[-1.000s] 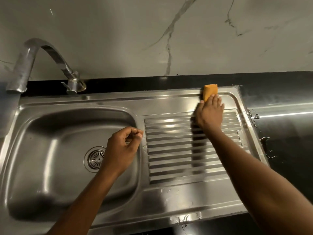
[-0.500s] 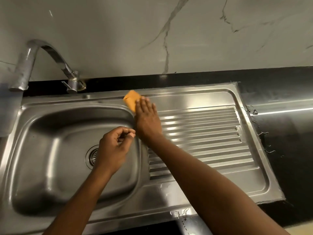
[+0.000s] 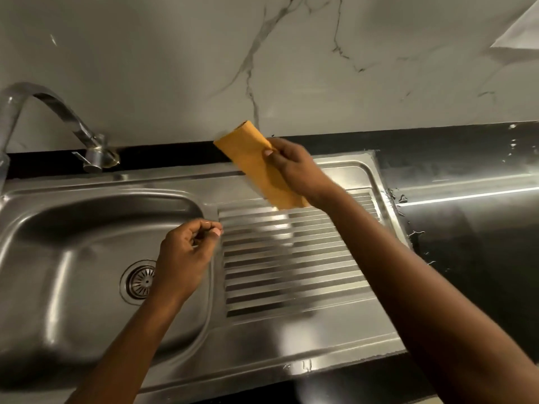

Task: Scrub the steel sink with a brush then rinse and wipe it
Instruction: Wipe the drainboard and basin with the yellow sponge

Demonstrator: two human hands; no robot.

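above the drainboard [image 3: 291, 258] of a steel sink [image 3: 291, 339]: folded orange cloth [image 3: 256, 167] pinched along one long edge between thumb and fingers of the right hand [image 3: 294, 170], held clear of the metal. left hand [image 3: 183, 258] over the basin's right edge near the drain [image 3: 140, 281], fingers curled in, thumb tip against forefinger, nothing visible between them. wiping stage, by the look of it; no brush in sight.

risks from here: with so light a pinch on one edge, could slip or fall open and drop onto the ribs or into the basin. could also skip the water beads [image 3: 303, 365] along the front rim and those at the right edge by the counter [image 3: 466, 228], leaving spots on otherwise bright steel. dragged across the ribs rather than along them, likely to leave streaks in the grooves.

cloth to the left of the right hand and partly beneath it: upper end past the fingertips, in front of the wall [image 3: 175, 53]; lower end below the wrist, just above the ribs, not touching as far as can be told. well apart from the left hand, up and to its right.
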